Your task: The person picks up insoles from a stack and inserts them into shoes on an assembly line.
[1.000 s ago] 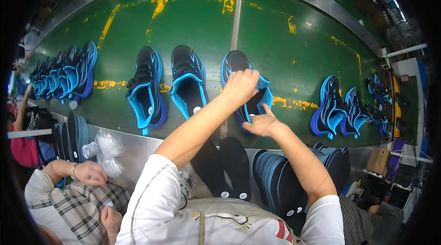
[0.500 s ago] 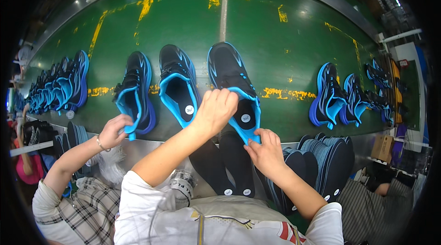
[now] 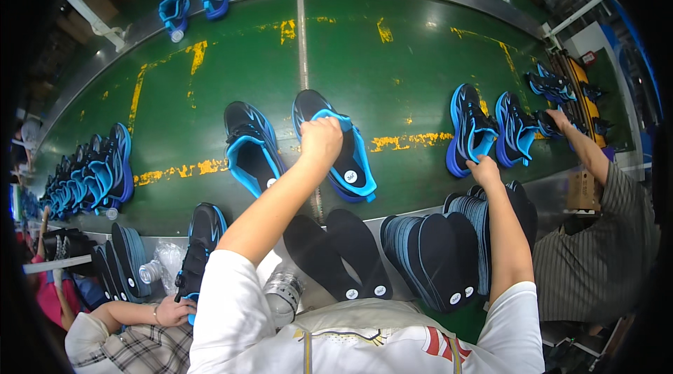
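My left hand (image 3: 321, 141) fingers clamp the black-and-blue shoe (image 3: 335, 144); right hand (image 3: 484, 168), fingers together, could knock the neighbouring shoe (image 3: 468, 128) over.

Running across the view: a green conveyor belt (image 3: 392, 79) with worn yellow markings, edged by a grey metal desk (image 3: 561, 195). Lying on the belt: two black-and-blue shoes (image 3: 254, 146) side by side at centre, another pair (image 3: 471, 128) to the right, a packed row of shoes (image 3: 98, 171) at left, two blue shoes (image 3: 193, 4) at the far edge. Resting on the desk: two dark insoles (image 3: 336, 251) beside a stack of insoles (image 3: 438, 251).
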Motion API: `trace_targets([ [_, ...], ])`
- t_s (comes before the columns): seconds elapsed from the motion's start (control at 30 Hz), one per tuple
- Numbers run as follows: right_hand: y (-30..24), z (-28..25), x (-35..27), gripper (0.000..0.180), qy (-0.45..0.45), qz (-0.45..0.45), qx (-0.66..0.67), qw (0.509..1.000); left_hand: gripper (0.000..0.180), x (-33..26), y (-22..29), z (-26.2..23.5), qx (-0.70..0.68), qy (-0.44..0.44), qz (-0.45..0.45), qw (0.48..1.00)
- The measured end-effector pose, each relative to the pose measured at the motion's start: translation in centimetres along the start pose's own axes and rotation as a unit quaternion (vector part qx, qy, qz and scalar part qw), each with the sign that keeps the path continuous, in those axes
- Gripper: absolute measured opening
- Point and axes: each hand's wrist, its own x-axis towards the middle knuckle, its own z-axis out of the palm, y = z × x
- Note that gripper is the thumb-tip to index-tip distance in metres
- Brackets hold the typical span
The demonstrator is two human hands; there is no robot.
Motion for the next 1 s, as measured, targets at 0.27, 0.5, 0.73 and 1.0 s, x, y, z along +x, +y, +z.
trace_targets([
  [0.27,-7.9,3.5,-7.5,0.028,0.059,-0.249,0.033,0.966,0.017,0.2,-2.6,-1.0,-0.272,-0.094,0.033,0.957],
  [0.5,-10.4,4.0,-21.2,0.034,0.142,-0.566,0.152,0.798,0.02,-1.5,-4.9,-2.4,-0.747,0.0,-0.251,0.616],
  [0.73,-5.1,11.3,-27.5,0.047,-0.137,-0.343,-0.14,0.919,0.014,-2.9,-10.0,-6.0,-0.832,0.036,-0.308,0.461],
  [1.0,-3.8,13.3,-27.4,0.055,-0.092,-0.316,-0.071,0.942,0.014,-0.7,-5.7,-8.0,-0.611,0.043,-0.177,0.77],
])
